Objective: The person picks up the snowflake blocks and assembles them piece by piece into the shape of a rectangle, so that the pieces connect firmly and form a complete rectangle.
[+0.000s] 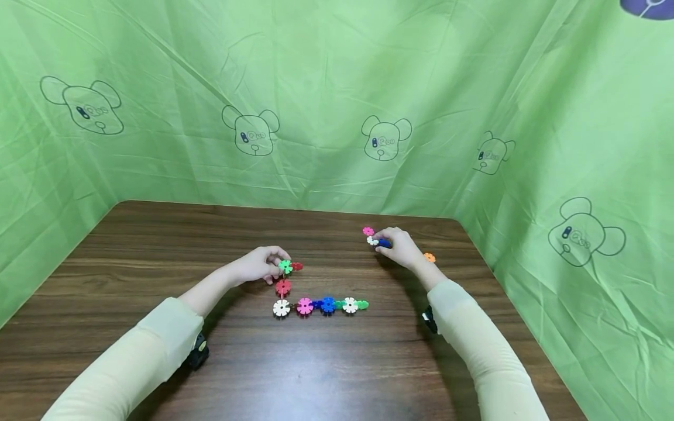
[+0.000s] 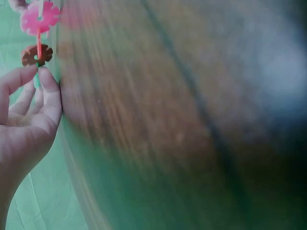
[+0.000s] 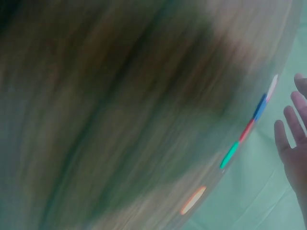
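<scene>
My left hand [image 1: 258, 264] pinches a green notched disc [image 1: 285, 266] between thumb and fingers. The disc belongs to an L-shaped chain of interlocking snowflake discs. A red disc [image 1: 297, 266] juts from its right side; below it are a red disc [image 1: 283, 287] and a white corner disc [image 1: 281, 308]. In the left wrist view a pink disc [image 2: 39, 18] and a reddish-brown disc [image 2: 37, 55] stand above the fingertips. My right hand [image 1: 399, 248] reaches over loose discs, near a blue disc [image 1: 385, 242] and a white one [image 1: 372, 240]. Its fingers look spread and loose in the right wrist view.
The chain's lower arm runs right through a pink disc [image 1: 305, 306], a blue disc [image 1: 328, 305] and a white disc [image 1: 350, 304]. A loose pink disc [image 1: 368, 231] and an orange disc [image 1: 429, 257] lie farther back. Green cloth [image 1: 316, 181] hangs behind the wooden table [image 1: 295, 374].
</scene>
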A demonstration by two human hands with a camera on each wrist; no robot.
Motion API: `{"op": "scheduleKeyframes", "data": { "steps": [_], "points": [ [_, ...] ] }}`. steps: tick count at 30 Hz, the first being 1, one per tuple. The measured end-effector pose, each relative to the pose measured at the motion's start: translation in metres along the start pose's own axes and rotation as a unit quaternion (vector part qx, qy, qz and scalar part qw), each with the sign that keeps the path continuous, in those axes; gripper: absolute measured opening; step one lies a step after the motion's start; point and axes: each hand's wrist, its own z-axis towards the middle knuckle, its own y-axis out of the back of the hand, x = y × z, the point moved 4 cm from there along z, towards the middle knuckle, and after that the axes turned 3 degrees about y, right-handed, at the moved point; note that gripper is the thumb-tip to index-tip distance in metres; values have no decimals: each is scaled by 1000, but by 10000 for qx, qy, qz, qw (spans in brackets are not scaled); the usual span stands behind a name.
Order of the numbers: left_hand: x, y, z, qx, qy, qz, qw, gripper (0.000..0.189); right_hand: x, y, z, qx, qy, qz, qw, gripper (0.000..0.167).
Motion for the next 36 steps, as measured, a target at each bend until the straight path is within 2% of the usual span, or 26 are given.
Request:
{"op": "scheduleKeyframes", "data": {
  "steps": [6,12,18,22,31,36],
  "points": [
    [0,0,0,158,-47,274,9995,43,-19,4,-7,216,148,-875,9958,28],
    [-1,-2,0,166,80,316,9993,29,-37,11,-14,350,-289,-1434,9886,32],
    [-3,-3,3,33,138,500,9986,31,-46,12,-17,774,-737,-1723,9792,38],
    [-4,-4,5,63,140,505,9986,29,-50,9,-17,929,-968,-1715,9760,37],
    [-6,-6,4,31,65,497,9987,25,-46,7,-12,719,-1061,-1370,9822,21],
    [-7,-7,3,-132,-20,499,9987,24,-47,5,-11,774,-1142,-1131,9840,25]
  ]
}}
